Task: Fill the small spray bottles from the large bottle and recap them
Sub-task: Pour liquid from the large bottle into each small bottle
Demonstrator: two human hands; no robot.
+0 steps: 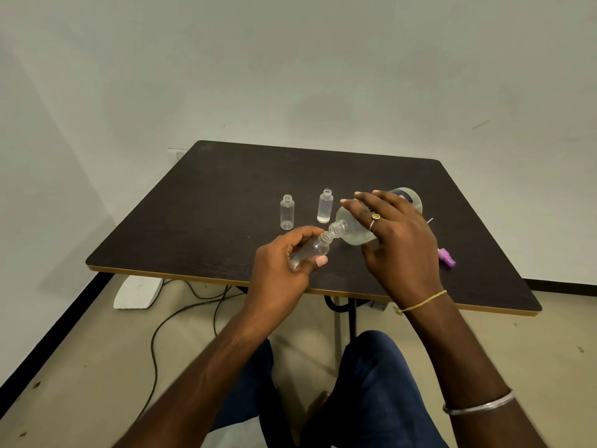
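Note:
My right hand [397, 234] grips the large clear bottle [353, 229], tipped on its side with its open neck pointing down-left. My left hand [281, 270] holds a small clear spray bottle [315, 250] tilted, its uncapped mouth touching the large bottle's neck. Two more small bottles stand uncapped on the dark table [210, 205]: the left one [287, 212] looks empty, the right one [325, 206] has a little liquid at the bottom. A purple spray cap [447, 257] lies on the table just right of my right hand.
The table's front edge runs just under my hands. Below it are cables [181, 315] and a white object [137, 292] on the floor, plus my knees in dark trousers. A thin white tube [429, 220] shows behind my right hand.

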